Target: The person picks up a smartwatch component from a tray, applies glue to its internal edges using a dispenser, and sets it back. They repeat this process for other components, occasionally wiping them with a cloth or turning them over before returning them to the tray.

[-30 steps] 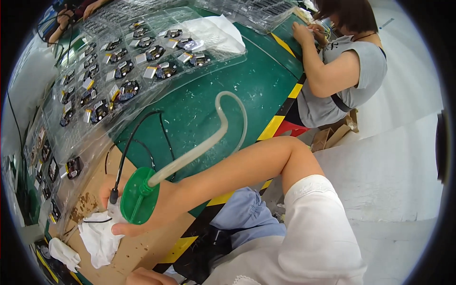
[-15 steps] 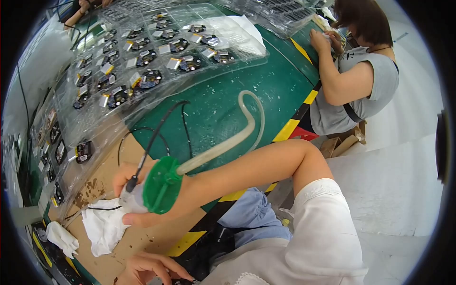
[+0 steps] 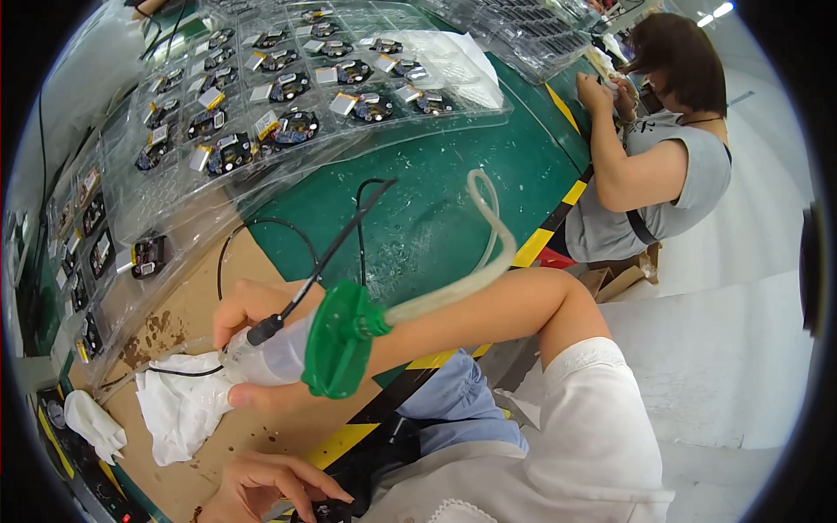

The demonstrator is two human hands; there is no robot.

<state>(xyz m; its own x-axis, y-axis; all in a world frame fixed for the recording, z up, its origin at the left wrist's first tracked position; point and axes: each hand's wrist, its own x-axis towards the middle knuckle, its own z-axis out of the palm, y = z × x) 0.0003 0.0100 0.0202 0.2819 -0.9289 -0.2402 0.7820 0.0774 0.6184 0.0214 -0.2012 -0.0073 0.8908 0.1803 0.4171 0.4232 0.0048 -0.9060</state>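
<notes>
My right hand [image 3: 258,307] is closed around a clear dispensing syringe [image 3: 283,353] with a green end cap [image 3: 338,344]. A pale flexible tube [image 3: 466,286] leaves the cap and loops over the green mat. A black cable [image 3: 349,228] runs to a black connector [image 3: 265,329] against the syringe barrel. The syringe's front end lies over a crumpled white cloth [image 3: 179,414]; its tip is hard to make out. At the bottom edge, my left hand [image 3: 261,488] has curled fingers on a small black part [image 3: 327,512], mostly cut off by the frame.
Clear plastic trays [image 3: 366,126] hold several black circuit assemblies [image 3: 292,129] with silver battery packs. Brown board [image 3: 222,279] covers part of the green table mat [image 3: 410,196]. Another white cloth [image 3: 94,425] lies by a black device [image 3: 83,475]. A co-worker [image 3: 649,166] sits at the right.
The view has shifted slightly. My right hand has tilted the syringe, its green cap swinging right, and the tube has moved right. More of the black part at my left hand shows.
</notes>
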